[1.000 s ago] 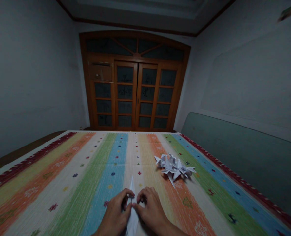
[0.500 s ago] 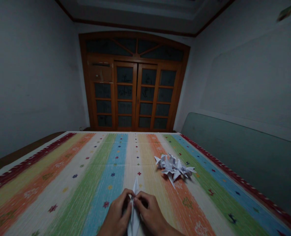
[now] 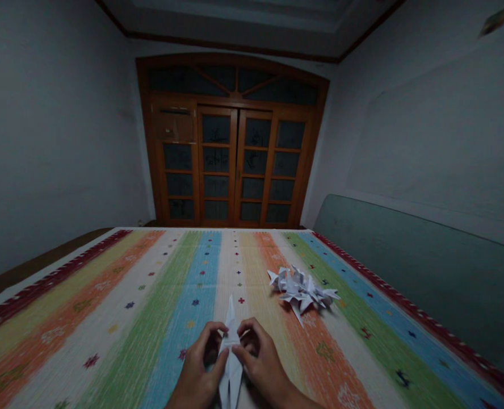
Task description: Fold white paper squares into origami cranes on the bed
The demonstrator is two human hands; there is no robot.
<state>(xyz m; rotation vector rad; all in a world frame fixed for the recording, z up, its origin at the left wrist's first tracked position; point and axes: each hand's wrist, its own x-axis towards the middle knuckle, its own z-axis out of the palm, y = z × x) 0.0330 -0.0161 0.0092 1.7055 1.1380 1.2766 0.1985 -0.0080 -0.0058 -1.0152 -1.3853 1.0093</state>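
Note:
A narrow folded piece of white paper (image 3: 230,363) lies lengthwise on the striped mat, its pointed tip aimed away from me. My left hand (image 3: 197,375) pinches its left side with thumb and fingers closed on it. My right hand (image 3: 263,366) pinches its right side the same way, fingertips almost meeting over the fold. Both hands rest low on the mat near the bottom edge of the view. The lower end of the paper runs out of the picture.
A pile of several finished white folded paper figures (image 3: 301,289) sits on the mat to the right and beyond my hands. The striped mat (image 3: 128,318) covers the surface. A green padded panel (image 3: 405,267) lines the right wall. Wooden doors (image 3: 235,165) stand ahead.
The paper's tip has slid a little farther from me, and both hands have opened slightly around the fold after pressing close together half a second ago.

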